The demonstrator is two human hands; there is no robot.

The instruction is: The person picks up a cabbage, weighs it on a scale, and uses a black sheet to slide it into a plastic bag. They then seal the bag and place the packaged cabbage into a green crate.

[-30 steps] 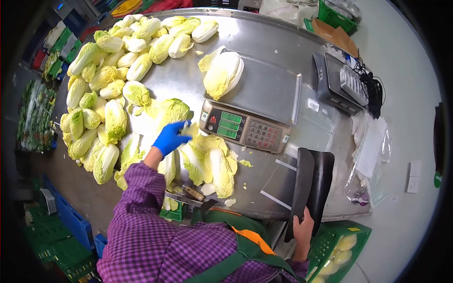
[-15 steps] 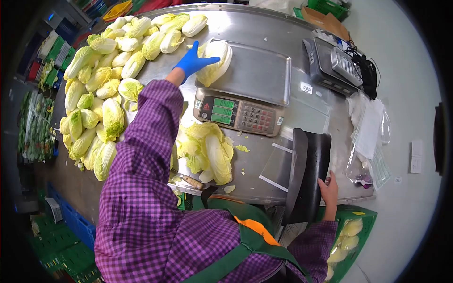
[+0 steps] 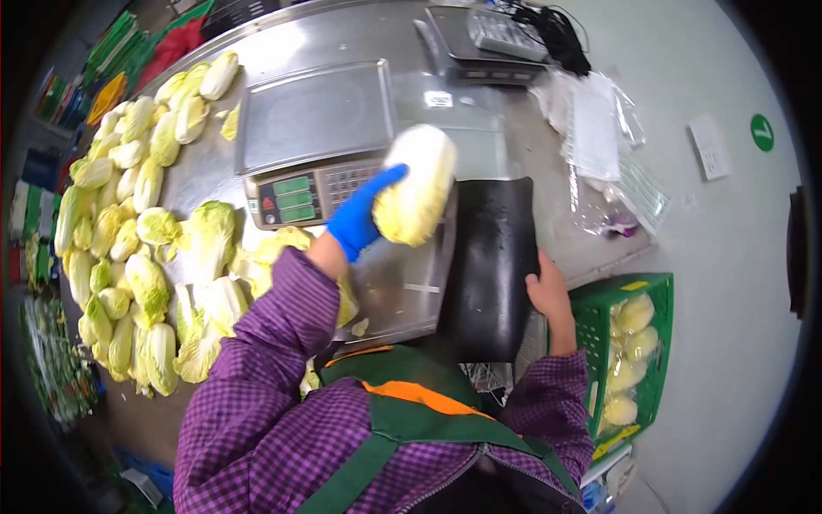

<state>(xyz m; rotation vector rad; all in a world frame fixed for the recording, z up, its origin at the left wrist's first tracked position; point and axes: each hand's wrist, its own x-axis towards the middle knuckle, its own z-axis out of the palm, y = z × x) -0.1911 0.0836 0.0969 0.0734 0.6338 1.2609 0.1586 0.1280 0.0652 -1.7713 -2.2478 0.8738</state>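
Note:
My left hand (image 3: pixel 366 216), in a blue glove, grips a napa cabbage (image 3: pixel 417 184) and holds it up, its pale end toward the back. Beneath and left of it is the scale's display panel (image 3: pixel 295 199), with the bare metal weighing tray (image 3: pixel 315 116) behind. My right hand (image 3: pixel 549 291), ungloved, holds the right edge of a curved black sheet (image 3: pixel 488 270) at the table's front; its thumb shows on the edge and the other fingers are partly hidden. The cabbage is over the sheet's upper left side.
Many cabbages (image 3: pixel 147 287) cover the table's left side, with loose leaves near the scale. A second scale (image 3: pixel 479 47) with cables stands at the back. Plastic bags (image 3: pixel 591 137) lie on the right. A green crate (image 3: pixel 658 343) at the lower right holds wrapped cabbages.
My left hand has lifted the cabbage off the weighing tray and carried it right and nearer, to the black sheet. The view has shifted right. My right hand still holds the sheet, which is now spread wider.

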